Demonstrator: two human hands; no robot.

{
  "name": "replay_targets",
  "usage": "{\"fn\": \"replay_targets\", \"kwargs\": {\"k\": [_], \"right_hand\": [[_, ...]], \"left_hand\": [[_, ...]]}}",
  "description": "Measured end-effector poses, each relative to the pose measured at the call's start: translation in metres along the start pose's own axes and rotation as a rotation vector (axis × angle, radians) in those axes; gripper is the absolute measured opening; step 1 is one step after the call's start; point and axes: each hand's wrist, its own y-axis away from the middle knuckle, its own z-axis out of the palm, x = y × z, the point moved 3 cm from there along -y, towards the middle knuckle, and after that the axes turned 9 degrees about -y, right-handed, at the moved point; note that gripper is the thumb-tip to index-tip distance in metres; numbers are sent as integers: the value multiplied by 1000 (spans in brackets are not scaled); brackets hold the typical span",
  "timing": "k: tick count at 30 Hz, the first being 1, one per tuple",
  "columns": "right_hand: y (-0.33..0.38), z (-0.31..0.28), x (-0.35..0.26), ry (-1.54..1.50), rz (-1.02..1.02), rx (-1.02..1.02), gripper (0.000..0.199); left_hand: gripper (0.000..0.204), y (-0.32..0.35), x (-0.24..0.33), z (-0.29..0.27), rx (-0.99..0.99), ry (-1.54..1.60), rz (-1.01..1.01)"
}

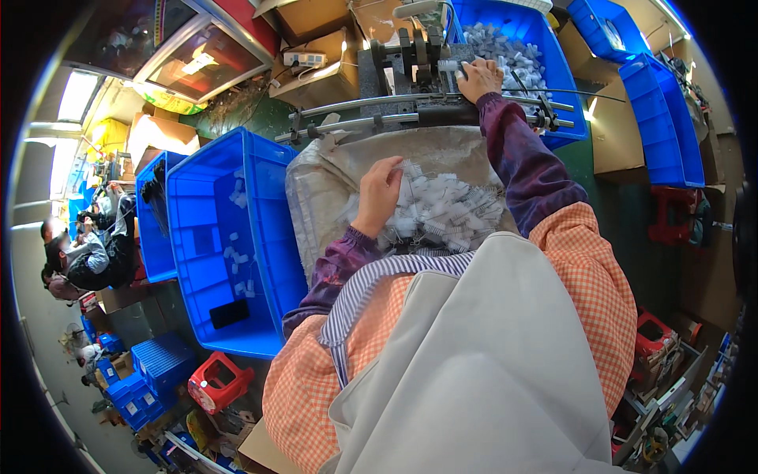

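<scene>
At the far right of the work spot, my right hand (480, 80) reaches onto a dark metal machine (422, 67). Its fingers are bent together, close to a small white cylindrical piece (448, 65) at the machine's side; the grip itself is too small to make out. My left hand (380, 195) rests at the left edge of a heap of small white translucent plastic pieces (442, 207), fingers curled together. Whatever may be inside them is hidden. The heap lies on a pale cloth sheet (320, 178) before me, below the machine's metal rods (355, 105).
A blue bin (207, 178) on the left holds a few white pieces and a black phone-like slab (229, 314). Behind the machine, another blue bin (562, 83) is full of white pieces. Red stools (219, 382) and cardboard boxes (316, 75) stand around. People sit far left.
</scene>
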Motion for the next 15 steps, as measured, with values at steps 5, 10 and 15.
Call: {"fn": "replay_targets", "kwargs": {"k": [5,10,15], "right_hand": [[-2,11,-26,3,-29,-16,31],[-2,22,-59,10,-58,-20,28],[0,19,-49,12,-45,1,28]], "left_hand": [[23,1,0,-1,70,-5,-17],[22,2,-1,0,87,5,-16],[21,0,-3,-5,76,14,-47]]}}
